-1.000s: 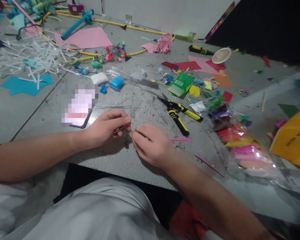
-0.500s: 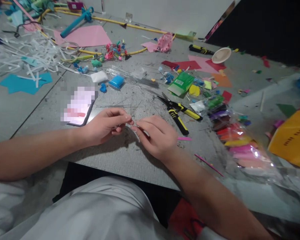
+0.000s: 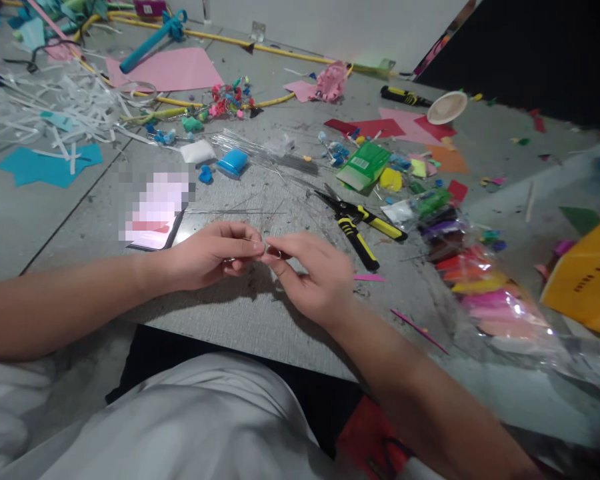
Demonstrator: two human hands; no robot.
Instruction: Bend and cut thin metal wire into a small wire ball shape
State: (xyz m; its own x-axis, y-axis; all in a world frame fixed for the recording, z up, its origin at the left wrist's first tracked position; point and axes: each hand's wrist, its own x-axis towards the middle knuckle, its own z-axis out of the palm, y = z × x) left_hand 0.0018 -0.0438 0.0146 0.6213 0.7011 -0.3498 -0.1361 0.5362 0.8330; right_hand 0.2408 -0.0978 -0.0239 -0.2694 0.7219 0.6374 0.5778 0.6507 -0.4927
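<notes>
My left hand (image 3: 215, 253) and my right hand (image 3: 316, 275) meet fingertip to fingertip just above the table, near its front edge. Both are closed in a pinch on a thin metal wire (image 3: 279, 254), which curves in a small loop by the right fingertips. Most of the wire is hidden by the fingers. Behind my left hand lie some loose straight wires (image 3: 235, 212). The black-and-yellow pliers (image 3: 359, 223) rest with handles apart, to the right of my right hand. Left of my left hand is a phone (image 3: 157, 213) with its screen lit and blurred.
A bundle of wires (image 3: 265, 152) lies farther back beside a blue clay packet (image 3: 233, 162) and a white packet (image 3: 197, 152). Bagged coloured clay (image 3: 490, 293) covers the right side. A pink stick (image 3: 420, 331) lies near the front edge; white paper strips (image 3: 55, 103) heap at the left.
My right fingers have shifted slightly around the wire, and its loop shows more clearly between the fingertips. My left hand stays nearly in place.
</notes>
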